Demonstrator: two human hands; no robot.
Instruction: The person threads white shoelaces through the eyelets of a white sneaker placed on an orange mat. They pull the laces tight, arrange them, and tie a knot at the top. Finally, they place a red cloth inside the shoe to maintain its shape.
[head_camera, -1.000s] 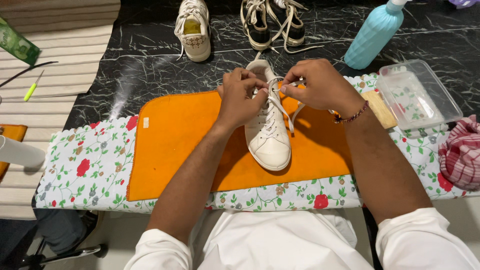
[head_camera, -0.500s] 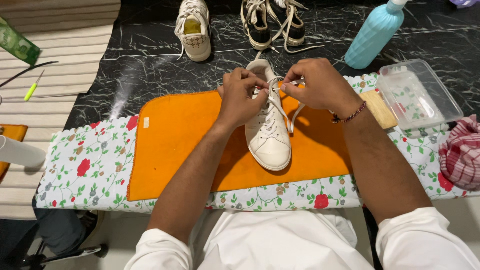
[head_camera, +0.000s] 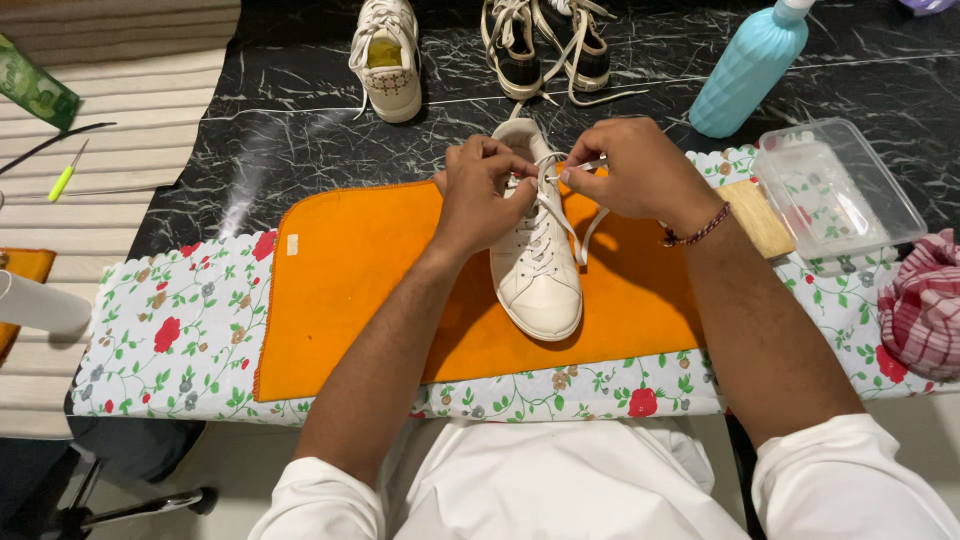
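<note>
- The left hand (head_camera: 487, 195) has its fingers (head_camera: 500, 160) curled narrow over the top of the shoe (head_camera: 538, 270), pinching the lace (head_camera: 556, 205) near the upper eyelets.
- The right hand (head_camera: 640, 170) pinches a lace end between thumb and forefinger, just beside the left hand; a loose strand hangs down its right side.
- The shoe is white, sole down, toe toward the person, on an orange mat (head_camera: 360, 270).
- The mat lies on a floral cloth (head_camera: 170, 340) over the black marble worktop (head_camera: 290, 110).
- Right of the hands: a tan block (head_camera: 760, 215), a clear plastic tub (head_camera: 835, 190), a checked red cloth (head_camera: 925, 300).
- Farther back: another white shoe (head_camera: 385, 60), a dark pair (head_camera: 545, 45), a turquoise bottle (head_camera: 750, 65).
</note>
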